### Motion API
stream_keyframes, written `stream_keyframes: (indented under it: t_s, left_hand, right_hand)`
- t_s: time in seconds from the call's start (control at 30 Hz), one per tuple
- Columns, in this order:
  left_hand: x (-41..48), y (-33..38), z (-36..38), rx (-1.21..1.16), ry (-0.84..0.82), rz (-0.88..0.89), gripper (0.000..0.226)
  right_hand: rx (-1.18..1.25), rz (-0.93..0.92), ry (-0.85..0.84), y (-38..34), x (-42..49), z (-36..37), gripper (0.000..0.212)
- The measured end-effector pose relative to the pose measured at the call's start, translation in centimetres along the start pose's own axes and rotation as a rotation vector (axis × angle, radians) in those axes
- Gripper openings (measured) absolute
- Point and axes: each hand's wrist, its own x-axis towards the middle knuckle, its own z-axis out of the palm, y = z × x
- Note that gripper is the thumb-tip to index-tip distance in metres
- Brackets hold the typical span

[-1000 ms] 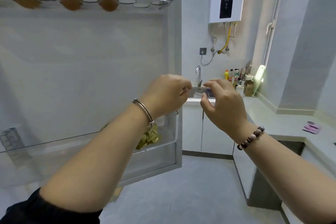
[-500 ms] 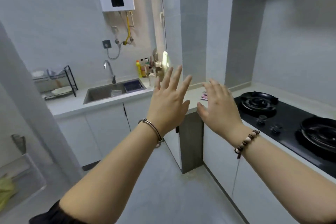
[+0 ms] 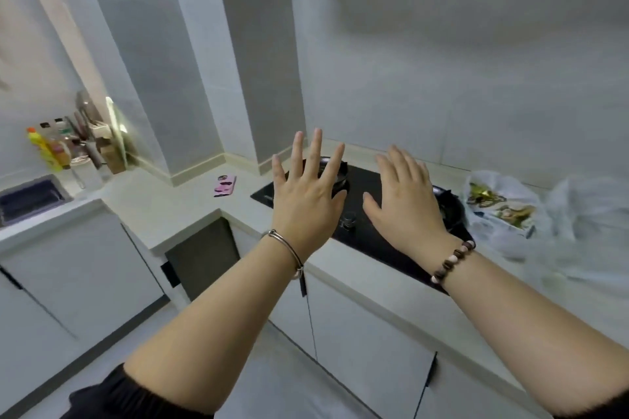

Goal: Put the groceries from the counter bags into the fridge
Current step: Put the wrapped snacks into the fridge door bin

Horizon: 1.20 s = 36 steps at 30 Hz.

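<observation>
My left hand (image 3: 306, 194) and my right hand (image 3: 405, 201) are raised side by side over the black stove, fingers spread and straight, holding nothing. A translucent plastic bag (image 3: 503, 211) with green and yellow packets inside lies on the counter right of the stove. Beside it, at the far right, a second pale plastic bag (image 3: 589, 214) looks blurred. Both bags lie apart from my hands, to the right. The fridge is out of view.
A black gas stove (image 3: 371, 231) sits in the pale counter (image 3: 163, 204). A pink phone (image 3: 224, 185) lies near the corner. Bottles and a utensil holder (image 3: 68, 150) stand by the sink (image 3: 27, 197) at left. White cabinets run below.
The view has swung right from the open fridge door to the stove counter. My hands, pinched together a second ago, have opened and spread. The bags have come into view.
</observation>
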Motion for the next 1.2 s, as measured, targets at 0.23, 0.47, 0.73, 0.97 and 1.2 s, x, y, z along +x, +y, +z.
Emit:
stream_keyframes:
  t_s: [0.23,0.47,0.73,0.97,1.2]
  left_hand:
    - [5.7,8.4,7.5,-0.140,-0.042,0.096,0.070]
    - [10.0,15.0,14.1,-0.277,-0.091,0.240,0.070]
    - [16.4,20.1,23.5,-0.362,-0.192,0.364,0.075]
    - [20.9,21.9,31.3,-0.417,-0.349,0.449,0.072]
    - [22.3,23.6,36.6,-0.394,-0.505,0.490,0.069]
  right_hand:
    - [-0.063,0.175,-0.035,10.8,-0.1,0.8,0.063]
    - [-0.116,0.358,-0.087,19.0,-0.5,2.9,0.063]
    - [-0.210,0.531,-0.112,27.2,2.5,6.7,0.060]
    - [-0.235,0.658,-0.148,32.6,6.1,9.9,0.060]
    - [-0.162,0.736,-0.271,36.3,5.4,12.2,0.064]
